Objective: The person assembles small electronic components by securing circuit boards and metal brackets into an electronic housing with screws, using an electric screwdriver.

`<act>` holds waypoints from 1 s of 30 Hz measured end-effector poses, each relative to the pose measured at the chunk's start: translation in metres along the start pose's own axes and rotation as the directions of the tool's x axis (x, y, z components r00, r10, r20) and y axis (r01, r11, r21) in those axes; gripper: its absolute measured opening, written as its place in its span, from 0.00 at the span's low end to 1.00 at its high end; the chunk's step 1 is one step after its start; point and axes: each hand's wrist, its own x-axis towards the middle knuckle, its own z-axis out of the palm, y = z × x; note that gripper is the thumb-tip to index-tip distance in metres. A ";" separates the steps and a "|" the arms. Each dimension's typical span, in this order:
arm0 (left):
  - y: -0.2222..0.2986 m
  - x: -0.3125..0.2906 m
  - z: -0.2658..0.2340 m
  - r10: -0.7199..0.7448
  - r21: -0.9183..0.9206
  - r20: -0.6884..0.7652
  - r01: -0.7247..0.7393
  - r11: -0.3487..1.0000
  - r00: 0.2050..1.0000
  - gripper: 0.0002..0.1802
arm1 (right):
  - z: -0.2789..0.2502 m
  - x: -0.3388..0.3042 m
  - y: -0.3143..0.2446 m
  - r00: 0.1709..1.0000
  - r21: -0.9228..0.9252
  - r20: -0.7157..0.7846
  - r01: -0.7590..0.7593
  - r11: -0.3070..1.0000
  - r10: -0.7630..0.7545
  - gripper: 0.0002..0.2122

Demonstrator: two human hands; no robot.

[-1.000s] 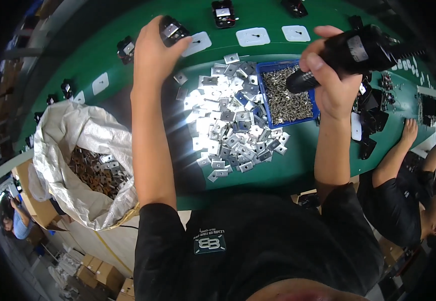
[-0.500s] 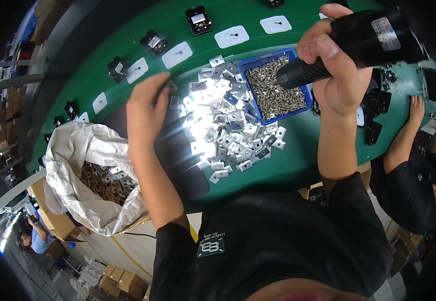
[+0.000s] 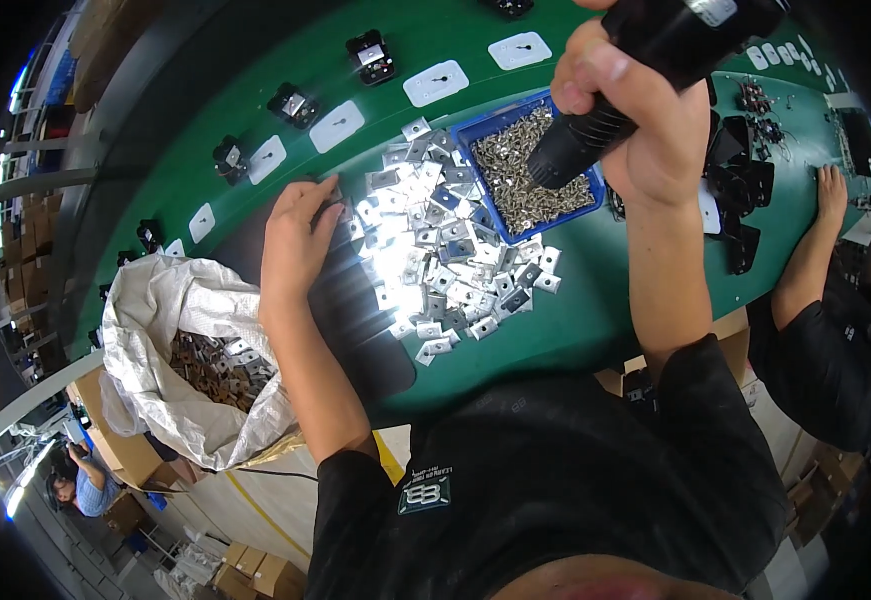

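My right hand [image 3: 645, 110] grips a black power screwdriver [image 3: 595, 135]. Its nose points down over the screws [image 3: 520, 165] in a blue tray [image 3: 503, 232]; I cannot see the tip of its bit. To the left, my left hand [image 3: 295, 235] has its thumb and forefinger bent toward each other, with a small metal plate [image 3: 337, 194] seemingly pinched at the tips. Beside that hand, a loose pile of silver metal plates [image 3: 455, 250], each with a hole, is spread against the tray, with bright glare on its left part.
A white woven sack [image 3: 140, 345] of metal pieces stands at the left. Along the far side of the green table [image 3: 575, 300] sit black housings [image 3: 370, 57] and white cards [image 3: 435, 83]. Black parts [image 3: 740, 190] lie at the right, near another person's hand [image 3: 830, 195].
My left hand has come lower and nearer the pile. The screwdriver in my right hand has shifted left and slightly nearer me, still over the tray. The view has shifted a little.
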 end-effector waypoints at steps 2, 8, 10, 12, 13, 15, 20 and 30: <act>-0.005 -0.001 0.002 0.020 0.017 -0.012 -0.020 1.000 1.000 0.19 | 0.006 -0.002 0.001 0.997 -0.225 -0.071 0.025 0.974 -0.042 0.16; -0.006 0.002 0.002 0.107 0.085 -0.071 -0.101 0.991 0.992 0.19 | 0.004 -0.001 0.001 0.998 -0.224 -0.026 0.048 0.973 -0.055 0.16; -0.006 0.003 0.002 0.123 0.093 -0.069 -0.117 0.989 0.990 0.19 | 0.010 -0.001 -0.002 0.998 -0.226 -0.003 0.064 0.972 -0.067 0.17; -0.001 0.004 0.003 0.079 0.037 -0.042 -0.077 0.996 0.996 0.19 | 0.027 -0.001 -0.016 0.957 -0.109 -0.251 -0.176 0.978 0.144 0.23; -0.001 0.005 0.002 0.077 0.036 -0.044 -0.076 0.997 0.996 0.19 | 0.027 -0.001 -0.017 0.956 -0.101 -0.257 -0.171 0.980 0.141 0.23; 0.000 0.008 0.000 -0.015 0.031 0.000 0.015 0.999 1.000 0.17 | 0.029 -0.001 -0.020 0.958 -0.110 -0.252 -0.169 0.980 0.137 0.23; 0.003 0.015 -0.008 -0.059 0.068 -0.032 0.061 0.996 0.998 0.14 | 0.024 0.000 -0.024 0.954 -0.084 -0.260 -0.174 0.981 0.147 0.23; 0.030 0.045 0.004 -0.131 -0.259 -0.209 0.074 0.963 0.969 0.09 | -0.006 -0.006 -0.028 0.996 -0.133 -0.082 0.026 0.991 -0.037 0.26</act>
